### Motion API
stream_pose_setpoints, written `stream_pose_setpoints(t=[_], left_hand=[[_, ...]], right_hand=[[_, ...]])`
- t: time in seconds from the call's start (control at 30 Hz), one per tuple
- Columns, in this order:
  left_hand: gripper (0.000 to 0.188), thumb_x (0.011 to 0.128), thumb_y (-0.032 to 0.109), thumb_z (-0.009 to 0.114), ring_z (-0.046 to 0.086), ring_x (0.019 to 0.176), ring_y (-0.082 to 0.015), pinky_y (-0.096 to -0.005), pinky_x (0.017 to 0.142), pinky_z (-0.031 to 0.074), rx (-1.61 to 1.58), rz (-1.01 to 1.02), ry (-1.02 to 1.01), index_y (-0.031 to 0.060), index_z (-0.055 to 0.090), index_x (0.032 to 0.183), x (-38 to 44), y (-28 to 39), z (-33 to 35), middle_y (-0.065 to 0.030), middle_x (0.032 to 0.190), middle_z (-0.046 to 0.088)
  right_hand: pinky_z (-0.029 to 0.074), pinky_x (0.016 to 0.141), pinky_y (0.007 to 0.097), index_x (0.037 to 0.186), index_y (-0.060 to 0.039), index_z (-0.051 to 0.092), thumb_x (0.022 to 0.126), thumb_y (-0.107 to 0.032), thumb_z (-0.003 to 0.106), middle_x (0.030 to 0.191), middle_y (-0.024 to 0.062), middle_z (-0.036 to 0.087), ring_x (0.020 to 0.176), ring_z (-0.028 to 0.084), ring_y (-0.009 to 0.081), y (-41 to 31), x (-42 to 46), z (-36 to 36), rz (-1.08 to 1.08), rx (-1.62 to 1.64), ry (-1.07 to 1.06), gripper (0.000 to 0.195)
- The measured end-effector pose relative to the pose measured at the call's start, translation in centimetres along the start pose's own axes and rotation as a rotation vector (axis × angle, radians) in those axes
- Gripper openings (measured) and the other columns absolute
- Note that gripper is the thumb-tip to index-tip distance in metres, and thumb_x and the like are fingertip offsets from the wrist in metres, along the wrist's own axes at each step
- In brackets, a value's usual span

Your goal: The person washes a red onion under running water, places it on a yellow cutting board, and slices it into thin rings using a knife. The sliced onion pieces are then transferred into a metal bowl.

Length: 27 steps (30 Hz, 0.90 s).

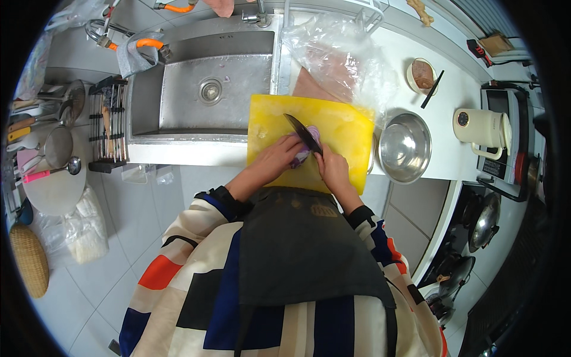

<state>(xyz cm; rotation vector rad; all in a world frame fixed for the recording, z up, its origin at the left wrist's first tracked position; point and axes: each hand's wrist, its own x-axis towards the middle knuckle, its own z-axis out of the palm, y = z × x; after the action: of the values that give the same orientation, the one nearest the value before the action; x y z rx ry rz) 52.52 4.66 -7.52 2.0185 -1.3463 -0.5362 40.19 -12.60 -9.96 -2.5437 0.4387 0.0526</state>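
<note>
A yellow cutting board (267, 120) lies at the counter's front edge, partly beside the sink. On it is a purple onion (314, 133), partly cut, with pieces near my fingers. My left hand (282, 155) presses on the onion's left side, fingertips bent close to the blade. My right hand (333, 166) is closed around the handle of a kitchen knife (302, 129). Its dark blade points up and to the left across the onion. The handle is mostly hidden in my palm. Right of the board stands an empty steel bowl (405, 145).
A steel sink (187, 89) is at the left, a clear plastic bag (339, 58) behind the board. Farther right are a small bowl with brown food (417, 87), a black stick-like utensil (432, 89) and a cream electric kettle (484, 129). A dish rack (107, 122) stands left of the sink.
</note>
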Motion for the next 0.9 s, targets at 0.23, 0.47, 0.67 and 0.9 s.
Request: stream_pose_setpoints(t=[0.23,0.47,0.67,0.9], left_hand=[[0.058,0.069,0.002,0.068,0.047,0.121,-0.0331,-0.0395,0.098,0.044,0.032,-0.03,-0.047,0.0026,0.053,0.125,-0.6,-0.5,0.3,-0.0119,0.129,0.05],[0.056,0.071,0.005,0.07,0.048,0.119,-0.0332,-0.0394,0.098,0.044,0.032,-0.01,-0.028,0.0023,0.053,0.124,-0.5,-0.3,0.2,-0.0126,0.129,0.051],[0.051,0.071,0.007,0.071,0.048,0.119,-0.0337,-0.0397,0.098,0.044,0.024,0.025,-0.008,0.0023,0.055,0.119,-0.1,-0.1,-0.2,-0.0116,0.129,0.051],[0.055,0.071,0.008,0.072,0.048,0.118,-0.0338,-0.0405,0.098,0.044,0.004,-0.019,-0.026,0.0025,0.054,0.123,-1.1,-1.0,0.8,-0.0123,0.128,0.052]], right_hand=[[0.049,0.057,0.0522,0.099,-0.0038,0.056,0.089,-0.018,0.06,0.067,0.0227,0.062,0.062,0.062,0.0434,-4.1,-0.8,-6.9,0.03,-0.071,-0.116,0.018],[0.048,0.056,0.0517,0.098,-0.0028,0.056,0.087,-0.017,0.061,0.065,0.0224,0.061,0.062,0.061,0.0435,-3.3,-0.2,-5.4,0.007,-0.093,-0.155,0.019],[0.048,0.055,0.0509,0.095,-0.0039,0.054,0.089,-0.019,0.061,0.067,0.0207,0.062,0.061,0.061,0.0429,-0.2,0.0,0.6,-0.05,-0.006,0.043,0.017],[0.048,0.056,0.0513,0.094,-0.004,0.054,0.089,-0.019,0.06,0.068,0.0218,0.062,0.061,0.061,0.0426,-4.1,-0.8,-6.1,-0.004,-0.071,-0.097,0.017]])
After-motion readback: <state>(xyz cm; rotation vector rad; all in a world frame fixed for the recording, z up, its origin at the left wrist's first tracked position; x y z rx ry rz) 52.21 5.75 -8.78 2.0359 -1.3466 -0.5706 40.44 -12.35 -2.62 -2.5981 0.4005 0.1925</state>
